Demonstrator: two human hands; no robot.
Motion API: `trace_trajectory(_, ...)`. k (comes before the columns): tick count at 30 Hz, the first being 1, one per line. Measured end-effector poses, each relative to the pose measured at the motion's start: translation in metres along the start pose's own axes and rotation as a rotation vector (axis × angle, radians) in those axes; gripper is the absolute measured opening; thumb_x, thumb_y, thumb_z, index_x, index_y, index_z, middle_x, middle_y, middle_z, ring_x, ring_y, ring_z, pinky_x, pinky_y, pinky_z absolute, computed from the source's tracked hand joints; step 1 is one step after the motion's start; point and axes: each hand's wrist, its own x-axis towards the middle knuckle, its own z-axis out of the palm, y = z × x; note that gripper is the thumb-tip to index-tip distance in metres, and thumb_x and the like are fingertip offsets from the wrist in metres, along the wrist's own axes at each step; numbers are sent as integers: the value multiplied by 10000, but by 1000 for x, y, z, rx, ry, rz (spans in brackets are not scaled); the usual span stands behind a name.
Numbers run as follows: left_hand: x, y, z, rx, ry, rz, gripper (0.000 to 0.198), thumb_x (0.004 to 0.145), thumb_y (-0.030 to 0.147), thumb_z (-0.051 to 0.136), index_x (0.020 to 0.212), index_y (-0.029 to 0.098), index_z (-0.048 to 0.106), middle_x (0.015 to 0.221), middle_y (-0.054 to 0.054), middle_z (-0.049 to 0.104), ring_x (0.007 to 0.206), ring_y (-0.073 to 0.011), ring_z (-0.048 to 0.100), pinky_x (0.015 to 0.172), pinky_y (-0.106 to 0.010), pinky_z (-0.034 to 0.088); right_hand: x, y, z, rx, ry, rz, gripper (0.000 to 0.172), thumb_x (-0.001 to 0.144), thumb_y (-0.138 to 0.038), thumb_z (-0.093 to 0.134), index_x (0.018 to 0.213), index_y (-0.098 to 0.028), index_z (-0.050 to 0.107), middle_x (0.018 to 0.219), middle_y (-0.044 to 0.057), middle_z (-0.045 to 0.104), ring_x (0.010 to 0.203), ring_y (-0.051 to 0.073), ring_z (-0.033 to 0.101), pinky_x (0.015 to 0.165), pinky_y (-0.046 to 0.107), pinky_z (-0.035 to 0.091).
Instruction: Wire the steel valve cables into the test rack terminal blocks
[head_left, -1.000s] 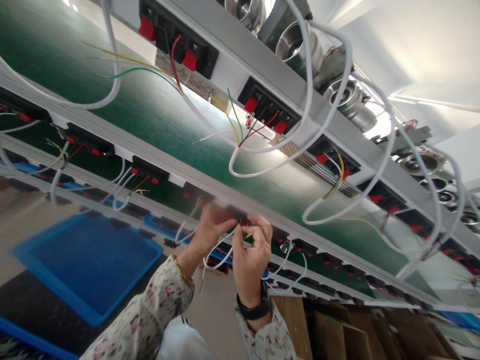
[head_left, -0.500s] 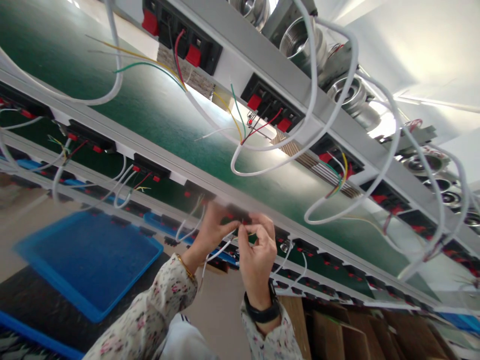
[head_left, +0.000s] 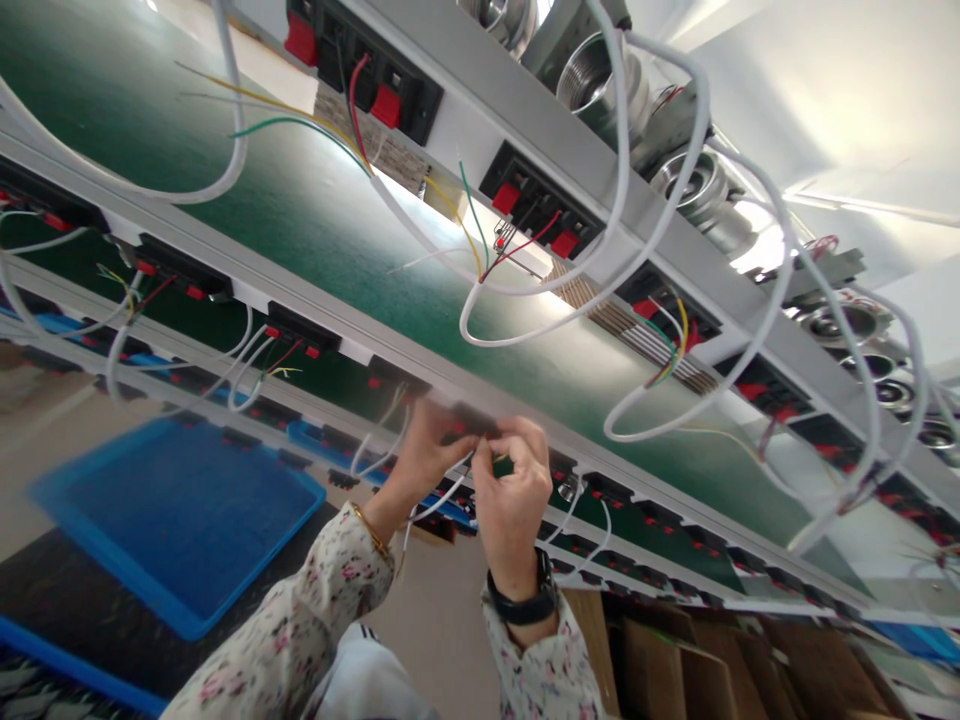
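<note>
My right hand [head_left: 514, 485] pinches the thin end of a white cable [head_left: 444, 498] between thumb and forefinger. This is just below a black terminal block with red levers [head_left: 474, 418], blurred and partly covered by my fingers. From the left, my left hand [head_left: 426, 452] reaches to the same block, its thumb meeting the right fingertips. The left fingers are bent up against the rail, and what they grip is hidden. The cable hangs down between my two hands, with its lower end loose.
A rail with several terminal blocks [head_left: 304, 330] runs across. Above it lie a green surface [head_left: 337, 250] and a nearer rail with looping white cables [head_left: 495, 335] and metal sockets [head_left: 592, 80]. A blue tray [head_left: 187, 530] stands lower left, cardboard boxes [head_left: 667, 660] lower right.
Both hands stay at the same terminal block. My right fingers have shifted very slightly left and up; the view has moved a little.
</note>
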Motion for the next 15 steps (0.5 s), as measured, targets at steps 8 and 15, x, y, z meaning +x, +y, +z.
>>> trace_trajectory(8,-30,49,-27,622,144,-163,225,855,353,519,1000,186,562,896,-47,606,818,-171,570,667,-260,441,-26,15,-17,303,135,13,108,875,-260,476,807,-187,517,918,60,526,892,179,516,767,323,417)
trace_trajectory(15,-140,10,-61,857,342,-430,247,802,402,470,699,187,534,622,-6,537,589,-172,521,560,-289,422,-107,49,3,328,-491,219,193,902,-244,435,736,-182,510,684,-2,510,631,127,497,598,248,387)
